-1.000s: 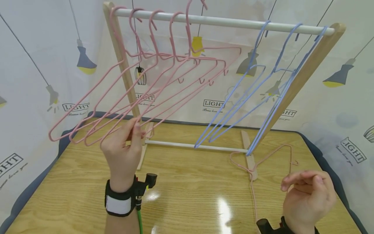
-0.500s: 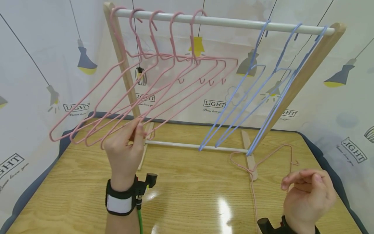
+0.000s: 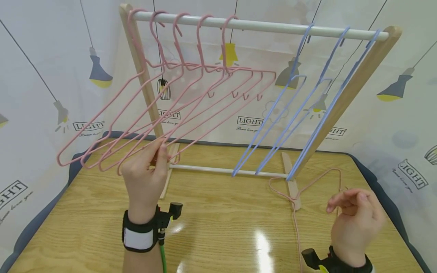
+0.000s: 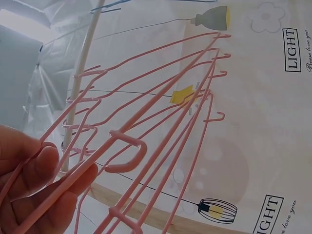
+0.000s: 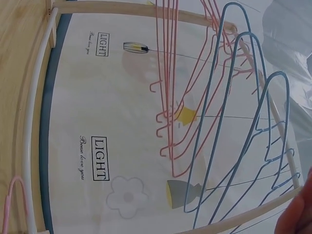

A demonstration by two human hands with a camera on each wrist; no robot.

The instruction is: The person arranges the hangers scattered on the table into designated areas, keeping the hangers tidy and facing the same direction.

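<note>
My left hand (image 3: 146, 170) pinches the near end of the rightmost pink clothes hanger (image 3: 224, 47), whose hook sits over the white top rod (image 3: 266, 25) of a rack. Several more pink hangers hang to its left, close together and overlapping. In the left wrist view, thumb and fingers (image 4: 46, 161) close around the thin pink wire. My right hand (image 3: 356, 223) hovers over the table at the right, fingers loosely bent and holding nothing. Behind it another pink hanger (image 3: 315, 184) lies on the table, partly hidden by that hand.
Three blue hangers (image 3: 293, 72) hang at the rod's right end, near the wooden post (image 3: 355, 87). A lower white bar (image 3: 205, 168) joins the rack's feet on the wooden table (image 3: 222, 220). A lamp-patterned cloth (image 3: 211, 125) stands behind.
The rightmost pink hanger's hook has come down from above the rod onto it. The blue hangers have swung slightly. My right hand has shifted slightly left.
</note>
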